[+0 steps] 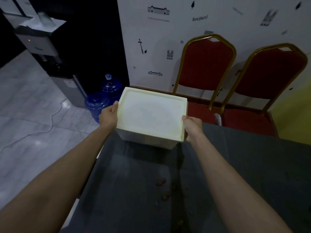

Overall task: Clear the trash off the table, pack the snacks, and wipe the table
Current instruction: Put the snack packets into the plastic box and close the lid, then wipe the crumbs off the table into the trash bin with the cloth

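Note:
A white foam box [151,115] with its lid on stands at the far corner of the dark grey table [244,165]. My left hand [109,114] grips the lid's left edge. My right hand [191,126] grips its right edge near the front corner. A few small brown scraps [160,182] lie on the table between my forearms, closer to me. What is inside the box is hidden.
Two red chairs with gold frames [207,64] stand against the white wall beyond the table. Two blue water jugs [101,96] sit on the floor to the left, beside a water dispenser [50,52]. A white cable [50,121] runs across the marble floor.

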`<act>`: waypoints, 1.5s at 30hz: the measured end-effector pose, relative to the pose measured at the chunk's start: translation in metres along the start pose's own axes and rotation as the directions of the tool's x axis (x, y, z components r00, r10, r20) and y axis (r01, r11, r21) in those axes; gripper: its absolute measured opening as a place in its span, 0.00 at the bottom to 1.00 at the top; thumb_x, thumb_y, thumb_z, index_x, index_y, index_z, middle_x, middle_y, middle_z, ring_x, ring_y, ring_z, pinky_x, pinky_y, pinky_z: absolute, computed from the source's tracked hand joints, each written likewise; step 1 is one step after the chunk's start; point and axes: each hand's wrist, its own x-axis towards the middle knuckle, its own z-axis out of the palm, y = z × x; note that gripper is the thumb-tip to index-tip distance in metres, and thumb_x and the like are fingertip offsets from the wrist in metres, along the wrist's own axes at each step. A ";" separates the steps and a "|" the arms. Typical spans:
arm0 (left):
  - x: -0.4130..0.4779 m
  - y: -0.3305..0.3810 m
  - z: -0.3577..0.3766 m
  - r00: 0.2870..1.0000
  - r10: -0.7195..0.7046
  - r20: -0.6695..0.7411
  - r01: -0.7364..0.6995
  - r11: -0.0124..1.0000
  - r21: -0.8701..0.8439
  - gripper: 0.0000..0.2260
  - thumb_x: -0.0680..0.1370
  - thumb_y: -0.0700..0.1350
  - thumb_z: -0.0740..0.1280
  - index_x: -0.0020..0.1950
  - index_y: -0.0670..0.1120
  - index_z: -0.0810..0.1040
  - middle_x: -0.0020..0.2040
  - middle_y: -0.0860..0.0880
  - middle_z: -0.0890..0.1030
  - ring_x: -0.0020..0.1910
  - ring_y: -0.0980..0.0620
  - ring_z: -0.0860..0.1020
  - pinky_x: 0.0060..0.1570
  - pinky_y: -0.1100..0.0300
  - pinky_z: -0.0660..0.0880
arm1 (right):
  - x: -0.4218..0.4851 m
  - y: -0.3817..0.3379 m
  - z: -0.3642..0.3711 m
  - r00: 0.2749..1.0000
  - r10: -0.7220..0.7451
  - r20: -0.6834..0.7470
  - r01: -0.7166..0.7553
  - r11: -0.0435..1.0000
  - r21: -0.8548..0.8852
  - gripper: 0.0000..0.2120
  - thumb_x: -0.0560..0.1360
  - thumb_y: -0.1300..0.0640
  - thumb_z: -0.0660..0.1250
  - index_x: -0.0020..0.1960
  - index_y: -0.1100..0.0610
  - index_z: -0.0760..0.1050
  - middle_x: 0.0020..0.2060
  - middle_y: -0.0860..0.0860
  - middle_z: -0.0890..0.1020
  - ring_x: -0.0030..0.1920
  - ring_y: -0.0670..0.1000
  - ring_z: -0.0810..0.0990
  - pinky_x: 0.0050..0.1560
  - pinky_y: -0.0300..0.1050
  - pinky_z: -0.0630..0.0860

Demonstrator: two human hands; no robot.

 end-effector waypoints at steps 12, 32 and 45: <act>0.005 -0.015 -0.005 1.000 0.018 -0.014 -0.017 1.000 0.009 0.20 0.80 0.58 0.57 0.40 0.45 0.77 0.41 0.44 0.77 0.42 0.47 0.73 0.47 0.52 0.70 | 0.005 0.030 0.015 0.995 -0.088 -0.044 0.083 0.989 -0.123 0.10 0.80 0.53 0.62 0.55 0.58 0.77 0.49 0.52 0.82 0.45 0.49 0.79 0.45 0.46 0.75; -0.151 0.074 0.139 0.331 0.730 0.598 -0.943 0.263 0.202 0.27 0.76 0.30 0.61 0.74 0.42 0.63 0.76 0.41 0.60 0.77 0.40 0.54 0.72 0.43 0.46 | -0.043 0.061 -0.202 0.734 -0.626 -0.263 0.416 0.721 -0.554 0.13 0.78 0.53 0.63 0.62 0.52 0.74 0.57 0.49 0.79 0.61 0.49 0.72 0.54 0.38 0.65; -0.501 0.104 0.411 -0.029 0.660 0.750 -0.939 0.240 -0.247 0.25 0.77 0.31 0.57 0.74 0.41 0.62 0.76 0.43 0.62 0.77 0.43 0.53 0.74 0.46 0.45 | -0.116 0.166 -0.588 0.407 -0.554 -0.726 0.116 0.820 -0.561 0.10 0.76 0.56 0.64 0.56 0.53 0.78 0.53 0.49 0.81 0.55 0.52 0.75 0.53 0.43 0.69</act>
